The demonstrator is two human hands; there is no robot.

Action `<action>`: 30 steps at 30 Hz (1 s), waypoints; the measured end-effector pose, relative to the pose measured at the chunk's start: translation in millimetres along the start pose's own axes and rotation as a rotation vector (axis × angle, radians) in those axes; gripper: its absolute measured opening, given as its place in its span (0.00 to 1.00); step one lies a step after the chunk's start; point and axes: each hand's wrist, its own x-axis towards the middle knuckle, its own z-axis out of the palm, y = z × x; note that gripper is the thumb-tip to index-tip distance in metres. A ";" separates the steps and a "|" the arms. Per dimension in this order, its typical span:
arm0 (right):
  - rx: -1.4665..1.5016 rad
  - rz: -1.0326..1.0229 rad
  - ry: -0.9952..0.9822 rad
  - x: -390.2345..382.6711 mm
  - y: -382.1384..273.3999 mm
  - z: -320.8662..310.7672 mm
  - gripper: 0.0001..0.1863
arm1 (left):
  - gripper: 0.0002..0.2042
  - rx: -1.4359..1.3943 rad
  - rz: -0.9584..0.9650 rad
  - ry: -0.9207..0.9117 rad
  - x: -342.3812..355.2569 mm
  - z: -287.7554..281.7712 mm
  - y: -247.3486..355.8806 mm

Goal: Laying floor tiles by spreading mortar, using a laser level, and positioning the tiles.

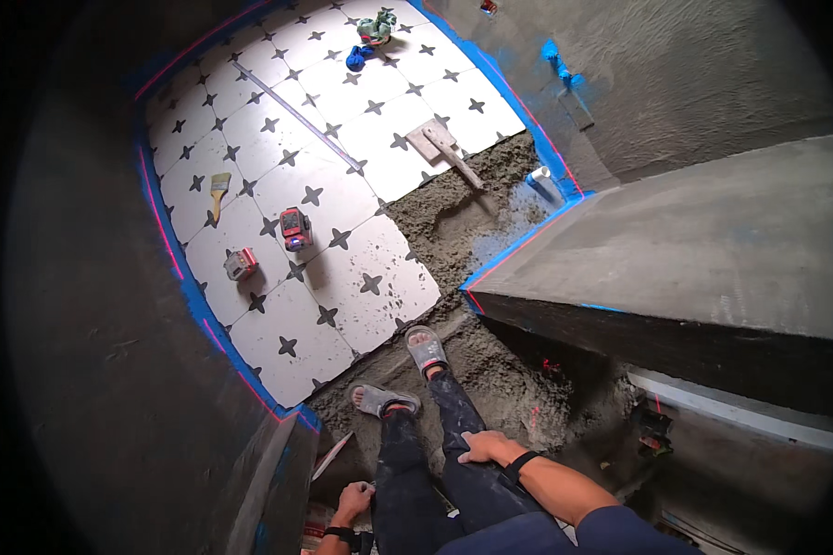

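From far off, I see the right hand (481, 447) on the dusty dark cloth trouser leg (455, 407), fingers loosely bent. The left hand (354, 502) (I can't tell if it grips anything) is nearer the long, thin, pale strip (332, 456), which lies just ahead, slanting forward and right

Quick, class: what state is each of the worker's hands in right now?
Left hand: fingers partly curled, beside the left trouser leg; whether it holds anything cannot be told.
Right hand: open, resting on the right trouser leg.
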 end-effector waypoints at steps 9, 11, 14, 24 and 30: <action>0.009 -0.018 0.082 3.2 -0.6 13.8 0.38 | 0.15 -0.016 0.116 0.208 -4.0 -12.6 31.1; -0.007 -0.020 0.104 4.2 0.9 16.1 0.38 | 0.15 -0.049 0.190 0.244 -3.4 -10.3 33.4; 0.020 -0.007 0.111 7.0 2.6 17.8 0.38 | 0.15 -0.109 0.166 0.250 -2.9 -4.8 32.0; 0.097 -0.029 0.131 21.6 11.8 4.6 0.37 | 0.08 -0.252 0.087 0.071 6.3 4.5 2.3; 0.137 -0.071 0.302 45.1 12.2 -60.5 0.35 | 0.15 -0.184 0.125 0.080 -2.9 9.0 1.1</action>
